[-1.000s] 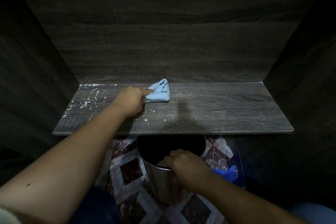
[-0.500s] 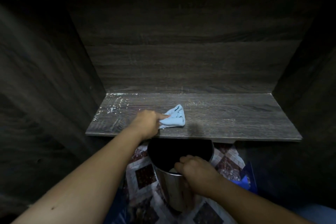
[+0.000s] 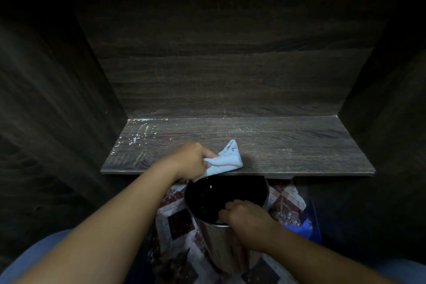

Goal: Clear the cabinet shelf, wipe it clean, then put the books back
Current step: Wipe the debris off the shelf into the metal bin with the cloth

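The cabinet shelf [image 3: 288,145] holds no books, and none are in view. A steel bin [image 3: 214,244] sits just below the shelf's front edge, mouth up, likely to catch sweepings. The right hand [image 3: 246,217] clasps its rim, probably to steady it. The left hand [image 3: 191,161] pinches a blue cloth [image 3: 227,160] at the shelf's front edge, above the bin. White crumbs [image 3: 136,138] lie at the shelf's back left.

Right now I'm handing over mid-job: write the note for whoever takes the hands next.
Left hand grips the cloth at the front edge of the shelf, above the bin. Right hand holds the bin by its rim.
Done: no books on the shelf; middle and right look wiped.
Left: white crumbs on its left part, then books back; none in view.
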The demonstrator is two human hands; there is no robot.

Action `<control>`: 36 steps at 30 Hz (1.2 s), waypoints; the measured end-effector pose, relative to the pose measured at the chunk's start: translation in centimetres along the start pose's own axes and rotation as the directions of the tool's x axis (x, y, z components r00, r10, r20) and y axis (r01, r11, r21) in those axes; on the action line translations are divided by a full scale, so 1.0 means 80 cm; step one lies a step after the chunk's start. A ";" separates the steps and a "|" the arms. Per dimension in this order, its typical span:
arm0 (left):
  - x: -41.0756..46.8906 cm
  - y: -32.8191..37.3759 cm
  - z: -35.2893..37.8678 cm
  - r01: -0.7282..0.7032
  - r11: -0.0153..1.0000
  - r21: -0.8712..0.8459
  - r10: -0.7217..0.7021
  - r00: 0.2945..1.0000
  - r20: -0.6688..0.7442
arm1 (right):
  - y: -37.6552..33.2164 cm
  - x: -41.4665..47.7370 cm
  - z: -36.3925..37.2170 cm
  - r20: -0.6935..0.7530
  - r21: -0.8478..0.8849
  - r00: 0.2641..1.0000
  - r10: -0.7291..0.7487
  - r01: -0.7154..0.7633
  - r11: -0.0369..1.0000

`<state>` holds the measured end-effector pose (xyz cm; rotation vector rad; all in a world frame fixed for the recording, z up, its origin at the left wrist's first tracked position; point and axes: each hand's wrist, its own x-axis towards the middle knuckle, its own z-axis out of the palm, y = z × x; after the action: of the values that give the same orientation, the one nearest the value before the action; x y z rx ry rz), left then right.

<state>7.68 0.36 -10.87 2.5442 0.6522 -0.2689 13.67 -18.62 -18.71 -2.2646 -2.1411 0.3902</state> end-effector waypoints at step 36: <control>-0.005 -0.001 0.009 -0.152 0.987 0.056 0.153 0.988 -0.005 | 0.000 -0.002 0.008 -0.002 -0.023 1.000 0.017 -0.017 1.000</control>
<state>7.29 -0.11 -11.37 2.6338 0.4557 -0.2256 13.54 -18.85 -19.34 -2.2961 -2.1379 0.3648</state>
